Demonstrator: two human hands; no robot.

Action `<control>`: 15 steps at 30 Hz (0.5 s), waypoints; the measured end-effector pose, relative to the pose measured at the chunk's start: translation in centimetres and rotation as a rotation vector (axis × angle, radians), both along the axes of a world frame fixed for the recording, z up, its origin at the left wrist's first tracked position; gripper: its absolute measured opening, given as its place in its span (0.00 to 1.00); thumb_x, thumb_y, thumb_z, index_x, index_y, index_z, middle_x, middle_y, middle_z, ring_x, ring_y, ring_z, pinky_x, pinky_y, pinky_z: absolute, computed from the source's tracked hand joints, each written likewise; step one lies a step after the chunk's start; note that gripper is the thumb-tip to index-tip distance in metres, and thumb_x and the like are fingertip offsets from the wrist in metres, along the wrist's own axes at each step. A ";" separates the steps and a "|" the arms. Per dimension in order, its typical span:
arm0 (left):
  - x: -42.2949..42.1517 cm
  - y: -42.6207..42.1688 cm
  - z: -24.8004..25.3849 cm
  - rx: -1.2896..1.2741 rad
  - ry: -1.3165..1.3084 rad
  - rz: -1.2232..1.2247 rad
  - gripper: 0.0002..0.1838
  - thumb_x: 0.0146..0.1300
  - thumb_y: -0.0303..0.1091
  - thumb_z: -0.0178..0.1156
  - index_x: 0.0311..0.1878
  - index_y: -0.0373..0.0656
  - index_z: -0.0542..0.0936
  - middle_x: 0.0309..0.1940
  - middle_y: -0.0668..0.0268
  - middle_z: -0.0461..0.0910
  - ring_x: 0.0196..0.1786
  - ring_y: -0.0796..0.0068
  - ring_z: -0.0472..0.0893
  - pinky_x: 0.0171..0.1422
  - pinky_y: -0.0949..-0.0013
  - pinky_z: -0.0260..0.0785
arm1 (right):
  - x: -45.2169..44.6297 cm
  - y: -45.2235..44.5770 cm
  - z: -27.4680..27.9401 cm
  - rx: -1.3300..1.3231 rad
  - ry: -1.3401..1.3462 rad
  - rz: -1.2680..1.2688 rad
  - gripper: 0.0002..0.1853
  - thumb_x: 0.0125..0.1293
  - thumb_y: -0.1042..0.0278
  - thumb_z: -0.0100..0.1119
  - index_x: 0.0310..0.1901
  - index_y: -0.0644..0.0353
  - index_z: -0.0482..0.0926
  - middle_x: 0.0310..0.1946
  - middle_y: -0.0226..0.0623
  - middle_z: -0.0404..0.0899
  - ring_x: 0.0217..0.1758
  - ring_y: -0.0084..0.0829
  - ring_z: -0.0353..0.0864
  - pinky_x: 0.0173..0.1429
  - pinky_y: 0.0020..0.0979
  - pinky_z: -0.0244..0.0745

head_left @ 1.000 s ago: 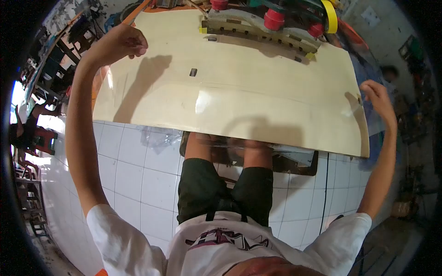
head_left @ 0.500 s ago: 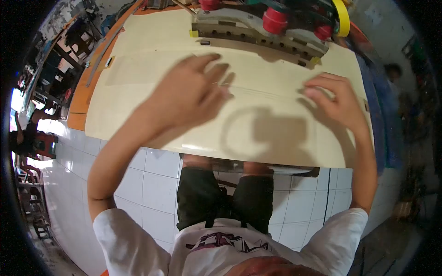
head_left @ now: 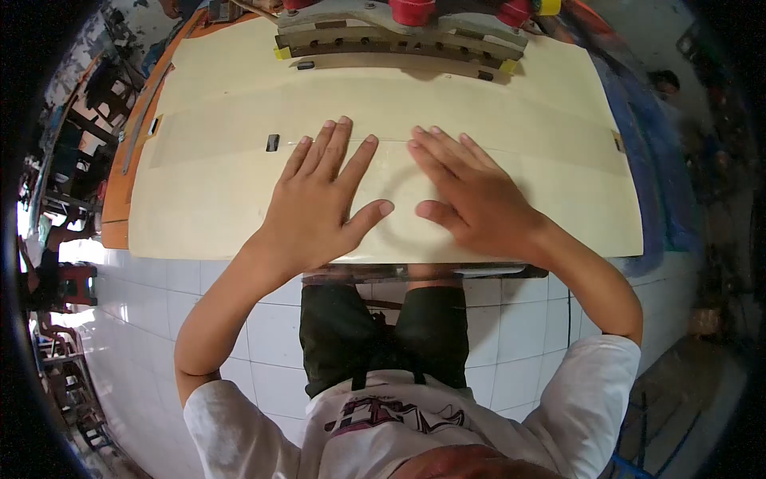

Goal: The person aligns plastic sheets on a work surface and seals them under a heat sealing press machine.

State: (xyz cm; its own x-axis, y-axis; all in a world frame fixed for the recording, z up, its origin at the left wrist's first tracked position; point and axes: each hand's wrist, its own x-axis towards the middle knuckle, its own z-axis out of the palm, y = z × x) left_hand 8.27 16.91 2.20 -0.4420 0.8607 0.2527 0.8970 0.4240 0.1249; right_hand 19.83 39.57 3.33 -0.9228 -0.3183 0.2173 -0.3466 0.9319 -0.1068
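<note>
A large cream sheet [head_left: 215, 207] covers the work table, with a faint straight line across its middle. My left hand [head_left: 315, 195] lies flat on the sheet, fingers spread and pointing away from me. To its right, my right hand [head_left: 479, 191] is also laid out on the sheet, fingers extended and thumb apart. Neither hand holds anything. A small dark block [head_left: 273, 143] sits just left of my left fingertips.
Beyond my hands stands a machine with red knobs [head_left: 412, 11] and a long slotted metal bar [head_left: 399, 44]. Two more dark blocks [head_left: 306, 65] lie before it. An orange table edge [head_left: 116, 227] shows at left, blue material [head_left: 642, 176] at right.
My right hand has moved left, closer to my left hand, and both have flattened out on the sheet. The dark block beside my left hand has come into sight. The camera view has shifted.
</note>
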 end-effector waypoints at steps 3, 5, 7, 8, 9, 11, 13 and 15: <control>0.1 -0.1 -0.1 0.011 0.009 0.038 0.39 0.69 0.61 0.50 0.74 0.43 0.65 0.74 0.37 0.55 0.77 0.38 0.55 0.79 0.47 0.47 | 2.5 2.2 -0.1 0.022 -0.051 -0.118 0.36 0.72 0.47 0.52 0.72 0.65 0.60 0.74 0.51 0.59 0.78 0.49 0.57 0.78 0.52 0.51; 0.1 -0.3 -0.3 0.027 0.017 0.044 0.39 0.69 0.62 0.51 0.74 0.44 0.65 0.73 0.35 0.55 0.76 0.35 0.55 0.79 0.47 0.48 | 4.2 3.8 0.1 0.039 -0.069 -0.178 0.36 0.72 0.46 0.52 0.72 0.63 0.60 0.74 0.50 0.58 0.78 0.49 0.56 0.79 0.52 0.50; 0.2 -0.4 -0.3 0.032 0.040 0.081 0.40 0.68 0.63 0.51 0.74 0.44 0.65 0.73 0.35 0.56 0.77 0.36 0.55 0.80 0.48 0.47 | 5.9 5.0 0.3 0.009 -0.063 -0.249 0.36 0.73 0.45 0.50 0.73 0.63 0.59 0.75 0.49 0.57 0.79 0.48 0.55 0.79 0.52 0.50; 0.3 -0.5 -0.4 0.035 0.040 0.080 0.40 0.68 0.63 0.51 0.74 0.44 0.65 0.73 0.35 0.56 0.77 0.36 0.55 0.80 0.48 0.47 | 6.4 5.2 0.7 0.009 -0.086 -0.293 0.37 0.74 0.45 0.48 0.74 0.62 0.57 0.75 0.48 0.57 0.79 0.49 0.55 0.79 0.51 0.48; 0.3 -0.5 -0.4 0.025 0.049 0.098 0.40 0.68 0.64 0.50 0.74 0.44 0.64 0.73 0.34 0.56 0.77 0.36 0.55 0.80 0.47 0.47 | 6.7 5.5 0.7 0.011 -0.084 -0.294 0.37 0.74 0.45 0.48 0.74 0.62 0.57 0.75 0.48 0.57 0.79 0.49 0.55 0.79 0.51 0.48; 0.2 -0.8 -0.4 0.022 0.063 0.116 0.41 0.68 0.64 0.50 0.74 0.44 0.64 0.73 0.34 0.56 0.77 0.36 0.55 0.80 0.47 0.46 | 7.4 6.2 0.5 0.042 -0.086 -0.353 0.36 0.74 0.46 0.48 0.75 0.61 0.57 0.76 0.48 0.57 0.79 0.49 0.55 0.80 0.51 0.48; 0.2 -1.2 -0.3 0.005 0.087 0.148 0.41 0.68 0.65 0.50 0.75 0.44 0.63 0.72 0.34 0.56 0.77 0.37 0.55 0.80 0.46 0.43 | 7.7 6.5 0.5 0.058 -0.075 -0.356 0.36 0.74 0.47 0.49 0.75 0.61 0.56 0.76 0.47 0.56 0.79 0.49 0.55 0.80 0.50 0.47; 0.2 -1.5 -0.7 0.024 0.105 0.178 0.41 0.68 0.64 0.50 0.74 0.44 0.64 0.72 0.34 0.57 0.77 0.37 0.55 0.80 0.45 0.43 | 7.9 6.6 0.3 0.071 -0.060 -0.355 0.36 0.74 0.48 0.50 0.75 0.61 0.56 0.76 0.47 0.56 0.79 0.48 0.55 0.80 0.50 0.47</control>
